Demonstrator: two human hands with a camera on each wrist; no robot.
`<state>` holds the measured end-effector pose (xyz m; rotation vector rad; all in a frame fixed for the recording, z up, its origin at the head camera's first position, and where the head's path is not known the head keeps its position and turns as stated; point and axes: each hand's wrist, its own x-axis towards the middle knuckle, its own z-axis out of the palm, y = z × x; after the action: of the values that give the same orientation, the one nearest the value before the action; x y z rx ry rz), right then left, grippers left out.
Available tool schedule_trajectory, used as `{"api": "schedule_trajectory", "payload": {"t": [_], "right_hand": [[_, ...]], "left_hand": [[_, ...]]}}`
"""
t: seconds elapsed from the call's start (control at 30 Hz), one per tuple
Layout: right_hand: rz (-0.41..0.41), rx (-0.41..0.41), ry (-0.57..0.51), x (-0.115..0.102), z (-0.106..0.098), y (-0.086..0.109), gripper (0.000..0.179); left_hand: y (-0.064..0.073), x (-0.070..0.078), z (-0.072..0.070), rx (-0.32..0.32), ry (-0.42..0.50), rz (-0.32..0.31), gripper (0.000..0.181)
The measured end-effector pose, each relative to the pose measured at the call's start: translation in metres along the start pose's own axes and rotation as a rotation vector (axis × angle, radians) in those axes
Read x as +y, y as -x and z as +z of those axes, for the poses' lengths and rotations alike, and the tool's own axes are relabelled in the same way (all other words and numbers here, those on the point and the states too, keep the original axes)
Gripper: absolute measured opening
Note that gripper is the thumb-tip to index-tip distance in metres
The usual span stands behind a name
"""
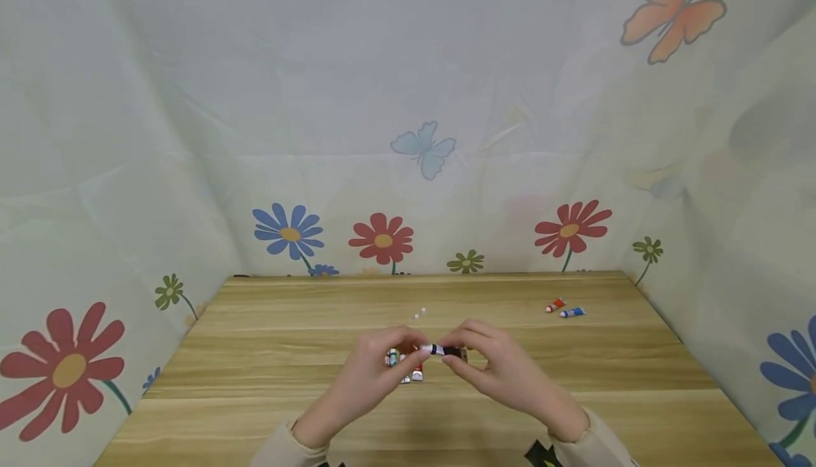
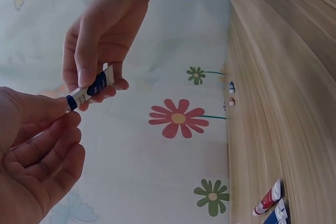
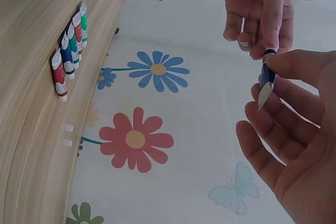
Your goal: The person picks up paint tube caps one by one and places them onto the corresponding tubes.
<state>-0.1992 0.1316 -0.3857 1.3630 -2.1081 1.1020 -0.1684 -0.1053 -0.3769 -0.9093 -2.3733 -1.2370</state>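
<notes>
Above the wooden table (image 1: pixel 306 403), clear of its surface: one dark blue paint tube (image 2: pixel 98 83), held crosswise between two hands. Neck end: pinched between thumb and forefinger of the left hand (image 1: pixel 376 368), the remaining fingers loosely curled and free of any load; whether a cap is fitted cannot be told, that end being covered by the fingertips. Body, toward the flat crimped end: pinched by thumb and fingers of the right hand (image 1: pixel 503 362), the lower fingers spread and slack. Opposite ends appear to have been taken so that the tube is steadied from both sides and its label is left uncovered; only a light grip seems to be called for by so small a piece. On the table, partly hidden by the left hand in the head view: a row of five tubes (image 3: pixel 72 45), red, dark blue, green, red and green, laid side by side with caps turned one way, presumably for order. Beyond the row: two small white pieces (image 3: pixel 69 128), possibly loose caps, set near each other. At the far right: one red tube (image 1: pixel 555 305) and one blue tube (image 1: pixel 572 312), placed as a pair, perhaps to be kept apart from the row.
</notes>
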Motion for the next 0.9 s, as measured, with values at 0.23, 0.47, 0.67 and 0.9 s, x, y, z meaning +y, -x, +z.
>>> {"api": "schedule_trajectory", "payload": {"t": [0.23, 0.47, 0.67, 0.9], "right_hand": [[-0.022, 0.001, 0.012, 0.0012, 0.0021, 0.0012, 0.019], [-0.010, -0.012, -0.024, 0.0025, 0.0037, 0.0038, 0.018], [0.011, -0.023, -0.030, 0.0039, 0.0049, 0.0038, 0.016], [0.022, -0.021, -0.029, 0.0060, 0.0047, 0.0053, 0.018]], "left_hand": [[-0.0002, -0.0004, 0.0003, -0.022, -0.030, 0.003, 0.009], [0.0005, -0.0035, 0.0027, -0.030, -0.069, 0.097, 0.007], [0.0025, -0.0057, 0.0036, -0.009, -0.101, 0.160, 0.008], [0.0022, -0.0072, 0.0027, -0.025, -0.062, 0.029, 0.023]]}}
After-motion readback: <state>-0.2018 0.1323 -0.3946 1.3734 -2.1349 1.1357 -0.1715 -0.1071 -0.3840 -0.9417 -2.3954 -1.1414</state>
